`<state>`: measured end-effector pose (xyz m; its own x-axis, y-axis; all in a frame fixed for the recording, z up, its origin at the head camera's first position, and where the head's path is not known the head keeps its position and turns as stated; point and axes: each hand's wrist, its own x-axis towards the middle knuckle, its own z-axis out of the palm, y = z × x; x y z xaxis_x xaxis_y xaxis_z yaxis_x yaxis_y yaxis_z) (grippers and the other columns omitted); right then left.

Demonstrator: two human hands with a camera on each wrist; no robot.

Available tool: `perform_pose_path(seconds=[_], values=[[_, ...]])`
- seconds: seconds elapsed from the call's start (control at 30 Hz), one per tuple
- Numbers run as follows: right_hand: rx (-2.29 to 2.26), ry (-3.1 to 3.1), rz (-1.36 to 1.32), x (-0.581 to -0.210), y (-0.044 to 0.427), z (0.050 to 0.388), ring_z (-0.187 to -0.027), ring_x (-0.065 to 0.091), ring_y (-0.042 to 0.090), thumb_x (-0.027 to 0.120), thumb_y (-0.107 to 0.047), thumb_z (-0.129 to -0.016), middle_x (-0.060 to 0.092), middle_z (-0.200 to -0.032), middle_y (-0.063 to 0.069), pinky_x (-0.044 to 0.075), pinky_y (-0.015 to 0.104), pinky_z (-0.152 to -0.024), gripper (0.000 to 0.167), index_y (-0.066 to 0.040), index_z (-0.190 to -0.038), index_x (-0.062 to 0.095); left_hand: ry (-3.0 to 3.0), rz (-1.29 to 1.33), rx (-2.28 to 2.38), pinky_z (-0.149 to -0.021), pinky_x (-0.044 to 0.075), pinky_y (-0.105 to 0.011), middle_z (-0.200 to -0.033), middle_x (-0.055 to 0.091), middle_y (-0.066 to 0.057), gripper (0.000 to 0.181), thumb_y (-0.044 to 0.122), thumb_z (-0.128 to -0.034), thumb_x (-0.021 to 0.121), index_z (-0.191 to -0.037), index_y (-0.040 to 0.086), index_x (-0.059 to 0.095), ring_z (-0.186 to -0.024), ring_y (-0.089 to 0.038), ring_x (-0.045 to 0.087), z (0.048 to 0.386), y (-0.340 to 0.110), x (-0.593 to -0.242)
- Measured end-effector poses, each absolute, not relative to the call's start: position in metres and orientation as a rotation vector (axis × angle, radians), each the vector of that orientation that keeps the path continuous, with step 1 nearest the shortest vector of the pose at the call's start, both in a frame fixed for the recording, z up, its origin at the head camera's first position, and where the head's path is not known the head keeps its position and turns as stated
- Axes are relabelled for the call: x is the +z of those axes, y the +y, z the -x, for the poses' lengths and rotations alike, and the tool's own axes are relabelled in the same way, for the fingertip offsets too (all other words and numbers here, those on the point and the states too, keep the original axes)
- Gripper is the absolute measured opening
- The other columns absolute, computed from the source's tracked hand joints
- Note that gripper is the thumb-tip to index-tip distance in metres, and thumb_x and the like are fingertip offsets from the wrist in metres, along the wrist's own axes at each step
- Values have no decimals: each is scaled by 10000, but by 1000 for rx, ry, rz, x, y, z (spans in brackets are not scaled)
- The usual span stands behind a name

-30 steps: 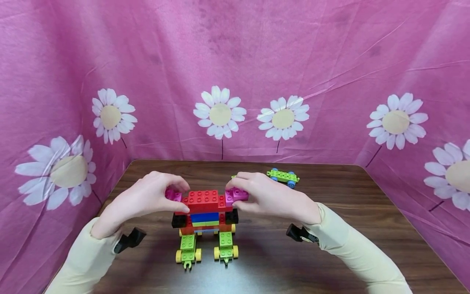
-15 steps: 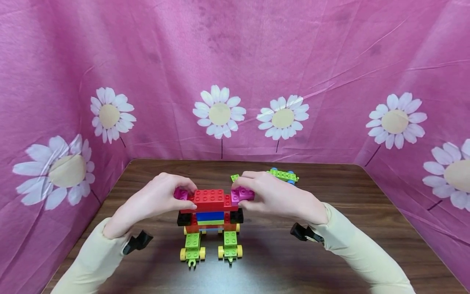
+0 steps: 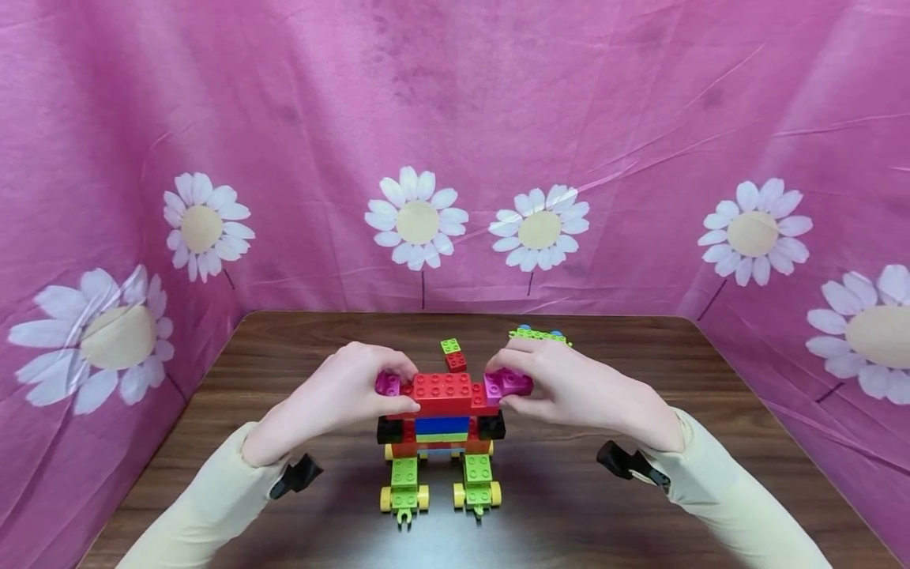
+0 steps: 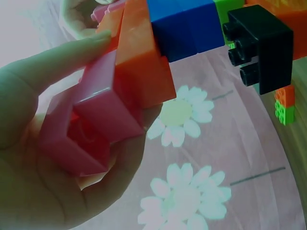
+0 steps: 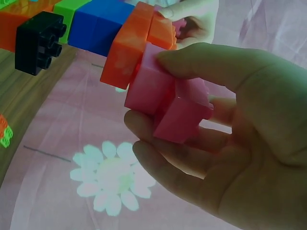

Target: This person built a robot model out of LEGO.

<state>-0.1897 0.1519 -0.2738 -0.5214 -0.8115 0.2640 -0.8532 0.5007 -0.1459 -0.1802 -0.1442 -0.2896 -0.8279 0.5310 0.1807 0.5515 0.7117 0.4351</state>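
A toy brick model (image 3: 442, 387) on wheels stands in front of me in the head view. Its top is red, a blue layer (image 3: 442, 426) and black side bricks (image 3: 389, 429) lie below, and two green wheeled bases (image 3: 405, 474) point toward me. At its left end my left hand (image 3: 341, 395) grips the pink (image 4: 98, 98) and red bricks, thumb on the near side. My right hand (image 3: 576, 387) grips the pink bricks (image 3: 508, 384) at the other end, thumb in front and fingers behind, as the right wrist view shows.
Behind the model lie a loose green brick (image 3: 451, 346) and a red brick (image 3: 456, 361). A green wheeled base (image 3: 538, 333) with blue wheels sits further back, partly hidden by the right hand. Pink flowered cloth (image 3: 455, 95) encloses the wooden table (image 3: 298, 336).
Both hands and the brick model have shifted to the right together. The loose red and green bricks behind have come into view, while the right hand now covers more of the green wheeled base.
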Motion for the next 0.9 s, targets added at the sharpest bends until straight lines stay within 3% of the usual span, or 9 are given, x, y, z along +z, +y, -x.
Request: perform_pose_path(seconds=[0.53, 0.9], values=[[387, -2638, -1395, -273, 179, 176, -841, 529, 1, 779, -165, -834, 638, -1012, -96, 526, 191, -737, 301, -159, -1114, 668, -2816, 954, -706, -658, 474, -186, -841, 731, 81, 288, 354, -778, 838, -981, 169, 750, -718, -20, 564, 172, -119, -293], [425, -2630, -1432, -273, 186, 170, -811, 531, -34, 778, -178, -838, 636, -1010, -122, 522, 149, -712, 312, -171, -1127, 661, -2815, 976, -699, -590, 425, -160, -848, 735, 72, 295, 362, -777, 837, -985, 173, 749, -677, -8, 513, 164, -115, -291]])
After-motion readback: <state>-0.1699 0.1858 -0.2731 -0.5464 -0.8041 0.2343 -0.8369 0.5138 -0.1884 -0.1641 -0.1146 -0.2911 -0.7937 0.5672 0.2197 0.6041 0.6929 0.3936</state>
